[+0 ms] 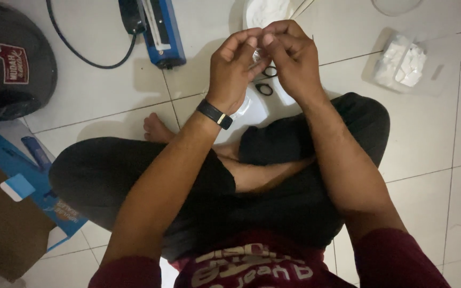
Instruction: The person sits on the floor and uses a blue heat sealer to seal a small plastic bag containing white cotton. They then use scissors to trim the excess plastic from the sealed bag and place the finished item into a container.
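While the person sits cross-legged on the tiled floor [433, 160], the left hand [236, 69] and right hand [292, 58] meet fingertip to fingertip, both pinching one small clear packet [256, 55] between them. Just below the hands lie two black rings [264, 89] on a clear plastic sheet [252, 109]. Left of the left hand sits one blue heat sealer [161, 32] with its black cord [89, 58]. Right of the right hand rests one bag of white pieces [404, 63], well apart, with bare tiles between. One cardboard box [4, 224] lies far left.
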